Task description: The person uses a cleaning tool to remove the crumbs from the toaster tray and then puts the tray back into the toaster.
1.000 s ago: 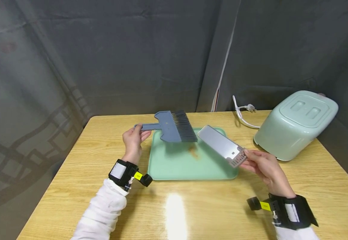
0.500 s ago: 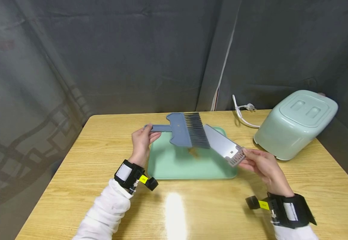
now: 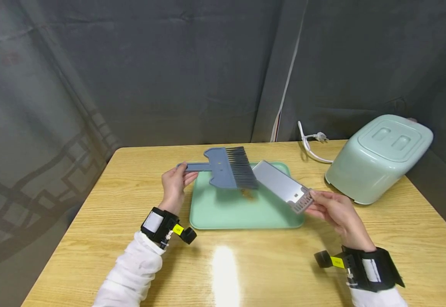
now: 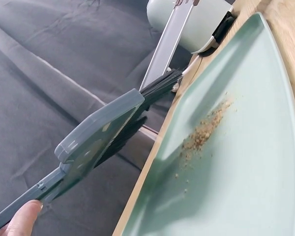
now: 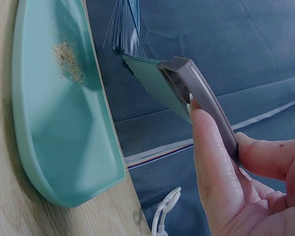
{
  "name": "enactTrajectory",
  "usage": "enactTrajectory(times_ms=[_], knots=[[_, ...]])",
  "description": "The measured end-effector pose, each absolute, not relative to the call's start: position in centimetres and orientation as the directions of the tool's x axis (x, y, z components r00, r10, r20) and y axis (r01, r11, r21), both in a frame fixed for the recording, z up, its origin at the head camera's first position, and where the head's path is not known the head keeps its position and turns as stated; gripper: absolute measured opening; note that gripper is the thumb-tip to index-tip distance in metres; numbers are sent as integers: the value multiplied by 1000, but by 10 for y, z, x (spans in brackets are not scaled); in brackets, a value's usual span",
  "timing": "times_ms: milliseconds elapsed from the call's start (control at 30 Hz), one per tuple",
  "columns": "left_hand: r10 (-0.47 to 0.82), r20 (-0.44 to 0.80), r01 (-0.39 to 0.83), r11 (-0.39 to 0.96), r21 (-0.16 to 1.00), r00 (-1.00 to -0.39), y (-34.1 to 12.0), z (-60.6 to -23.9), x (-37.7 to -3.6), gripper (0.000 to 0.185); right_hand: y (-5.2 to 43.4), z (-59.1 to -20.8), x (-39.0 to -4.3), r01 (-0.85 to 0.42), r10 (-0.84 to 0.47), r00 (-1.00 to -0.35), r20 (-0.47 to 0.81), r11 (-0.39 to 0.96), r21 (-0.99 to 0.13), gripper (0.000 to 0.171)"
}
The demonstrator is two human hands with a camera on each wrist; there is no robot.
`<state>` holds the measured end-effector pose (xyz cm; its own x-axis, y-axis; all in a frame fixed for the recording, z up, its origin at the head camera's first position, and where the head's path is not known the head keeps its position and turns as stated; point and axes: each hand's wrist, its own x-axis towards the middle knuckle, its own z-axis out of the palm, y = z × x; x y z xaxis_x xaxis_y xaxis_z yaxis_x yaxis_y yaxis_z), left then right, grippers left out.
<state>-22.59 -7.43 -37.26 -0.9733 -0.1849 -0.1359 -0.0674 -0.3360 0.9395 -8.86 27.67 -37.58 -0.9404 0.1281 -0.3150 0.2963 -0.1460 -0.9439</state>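
Note:
My left hand (image 3: 173,187) pinches the handle of a blue-grey brush (image 3: 222,170) with black bristles, held above the green tray (image 3: 242,215). In my right hand (image 3: 338,213), thumb and fingers grip the slotted grey end of a flat metal crumb tray (image 3: 278,182), tilted so its far end is raised beside the bristles. The left wrist view shows the bristles (image 4: 162,87) right at that far end. Brown crumbs (image 4: 204,132) lie in a small heap on the green tray below both tools.
A pale green toaster (image 3: 376,160) with a lid on top stands at the right of the wooden table (image 3: 276,264). Its white cord and plug (image 3: 320,137) lie behind the tray. A grey curtain (image 3: 176,76) hangs along the back.
The brush swept right over the crumb tray's end, then came back left with my left hand. The crumb tray and my right hand have barely moved.

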Motion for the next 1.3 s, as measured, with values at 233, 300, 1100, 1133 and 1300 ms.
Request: enactTrajectory(times_ms=[233, 300, 1100, 1133, 1300], knots=[[-194, -144, -67, -357, 932, -970, -83, -375, -229, 19, 276, -377, -88, 290, 133, -941, -310, -152, -945, 35], [-202, -139, -61, -352, 934, -970, -85, -376, -229, 20, 277, -376, -86, 309, 142, -935, -325, -121, -943, 47], [-155, -260, -157, -483, 862, -953, -146, -368, -212, 20, 279, -380, -89, 344, 134, -921, -366, -160, -925, 48], [-149, -261, -154, -504, 850, -954, -150, -369, -210, 21, 279, -381, -89, 347, 129, -921, -368, -159, -924, 50], [-162, -288, -155, -551, 820, -944, -166, -374, -201, 39, 279, -381, -92, 356, 120, -921, -372, -134, -925, 54]])
